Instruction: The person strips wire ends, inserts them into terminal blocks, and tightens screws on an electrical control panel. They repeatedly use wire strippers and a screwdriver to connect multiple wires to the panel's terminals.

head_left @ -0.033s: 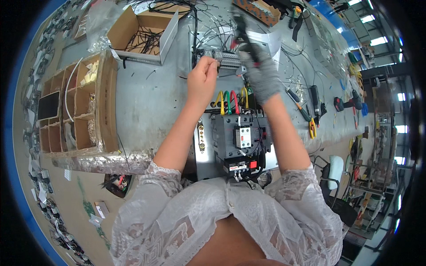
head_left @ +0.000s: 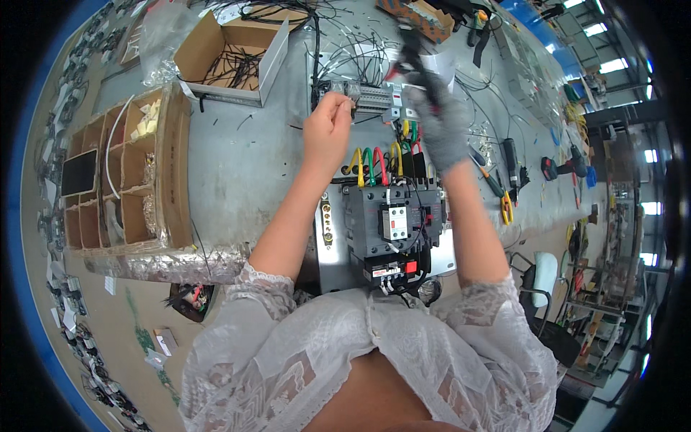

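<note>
My bare left hand [head_left: 328,124] is closed in a pinch at the near left edge of a row of grey terminal blocks [head_left: 372,99]. What sits between its fingertips is too small to make out. My right hand [head_left: 443,126], in a grey glove, is wrapped round a black hand tool [head_left: 425,68] with red parts, blurred by motion; its exact kind cannot be told. Closer to me stands a dark grey contactor [head_left: 360,216] on a metal plate. Yellow, green and red wires [head_left: 368,163] loop up behind it. A brass terminal strip [head_left: 327,219] lies on its left.
At left stands a divided cardboard box [head_left: 169,173] of small parts. Behind it, an open carton [head_left: 266,79] holds black wires. Yellow-handled pliers [head_left: 507,209], a screwdriver [head_left: 510,155] and a cordless drill [head_left: 565,168] lie at right. Loose thin wires [head_left: 360,54] spread behind the terminal blocks.
My right hand and the black tool have shifted to the right, uncovering the right end of the terminal row. The left hand stays in place.
</note>
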The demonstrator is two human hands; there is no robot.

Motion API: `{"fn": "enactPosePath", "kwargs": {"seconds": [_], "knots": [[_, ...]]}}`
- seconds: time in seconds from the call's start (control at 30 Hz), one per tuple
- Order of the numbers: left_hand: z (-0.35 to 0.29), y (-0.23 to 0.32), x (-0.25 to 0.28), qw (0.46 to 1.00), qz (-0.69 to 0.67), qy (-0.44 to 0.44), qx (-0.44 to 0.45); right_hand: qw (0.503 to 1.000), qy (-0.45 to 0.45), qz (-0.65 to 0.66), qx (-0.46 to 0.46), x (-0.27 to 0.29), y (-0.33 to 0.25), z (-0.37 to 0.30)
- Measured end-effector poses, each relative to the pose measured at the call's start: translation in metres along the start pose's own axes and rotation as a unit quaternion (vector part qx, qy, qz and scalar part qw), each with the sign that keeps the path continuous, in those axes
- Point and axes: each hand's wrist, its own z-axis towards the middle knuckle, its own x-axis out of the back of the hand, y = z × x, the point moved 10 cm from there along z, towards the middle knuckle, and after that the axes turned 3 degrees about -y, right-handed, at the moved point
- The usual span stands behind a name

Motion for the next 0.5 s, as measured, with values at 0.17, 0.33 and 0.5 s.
{"fn": "enactPosePath", "kwargs": {"seconds": [0.17, 0.33, 0.5], "knots": [[-0.001, -0.001, -0.007, 0.999, -0.013, -0.027, 0.016, 0.995, 0.053, 0.036, -0.073, 0.145, 0.057, -0.102], [-0.004, 0.006, -0.01, 0.992, 0.119, -0.005, -0.038, 0.878, -0.198, 0.133, -0.416, 0.19, 0.121, -0.304], [0.008, -0.006, 0.008, 0.995, 0.092, -0.009, -0.027, 0.715, -0.314, 0.385, -0.492, 0.09, 0.124, -0.405]]}}
